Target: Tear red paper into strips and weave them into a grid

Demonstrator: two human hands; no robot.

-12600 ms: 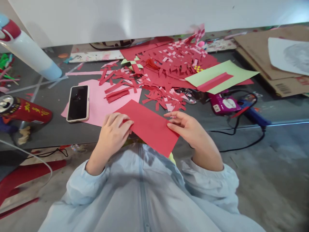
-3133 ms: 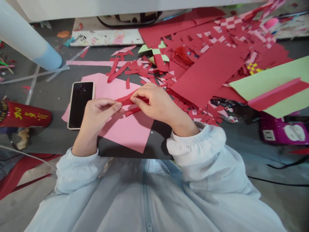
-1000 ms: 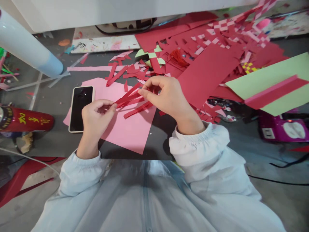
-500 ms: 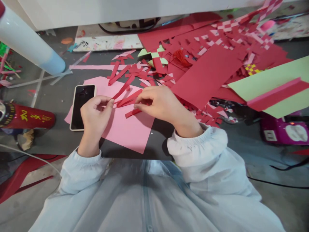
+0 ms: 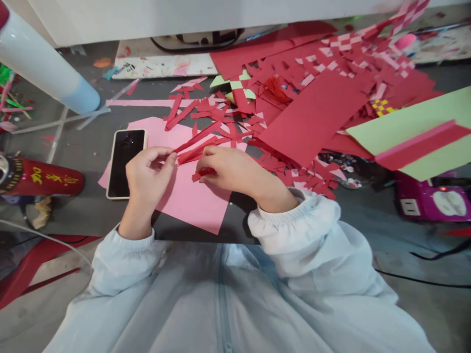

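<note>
Pink sheet partly under phone, red scraps beyond the right hand

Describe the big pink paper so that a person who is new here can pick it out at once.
On the dark table, find the phone partly behind the left hand. The pink paper lies partly under the phone and reaches beneath the right hand. Unlike the red scraps and narrow pink strip beyond it, this is one broad, plain sheet.
</note>
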